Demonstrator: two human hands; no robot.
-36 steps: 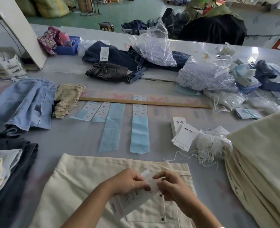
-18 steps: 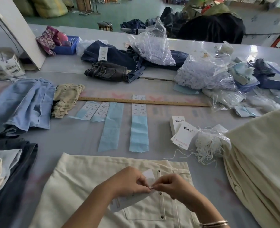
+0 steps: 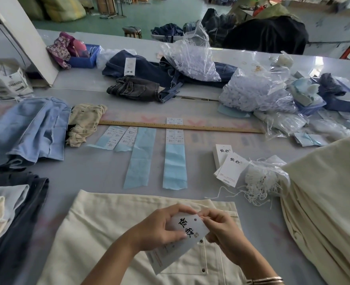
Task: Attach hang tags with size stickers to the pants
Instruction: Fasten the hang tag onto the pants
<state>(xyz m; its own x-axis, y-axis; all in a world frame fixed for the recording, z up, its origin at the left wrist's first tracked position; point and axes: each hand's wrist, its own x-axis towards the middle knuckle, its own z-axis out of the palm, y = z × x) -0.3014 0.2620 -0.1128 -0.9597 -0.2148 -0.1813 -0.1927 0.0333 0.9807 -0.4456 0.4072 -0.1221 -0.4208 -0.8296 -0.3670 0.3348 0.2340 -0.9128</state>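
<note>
Both hands are working over the cream pants [image 3: 112, 233] lying flat on the table [image 3: 91, 171]. The left hand [image 3: 161, 229] is pinching the white hang tag [image 3: 185, 233] by its left edge, thumb on the printed face, holding it just above the pants. The tag's long axis is running from its punched end, up beside the right hand [image 3: 225, 233], down toward the lower left, where the printed end is resting near the pocket. The right hand is curling its fingertips right at the tag's top corner beside the hole, seemingly pinching something fine; what it is gripping is too small to tell. The right hand is nearer the hole, so threading would likely fall to it.
</note>
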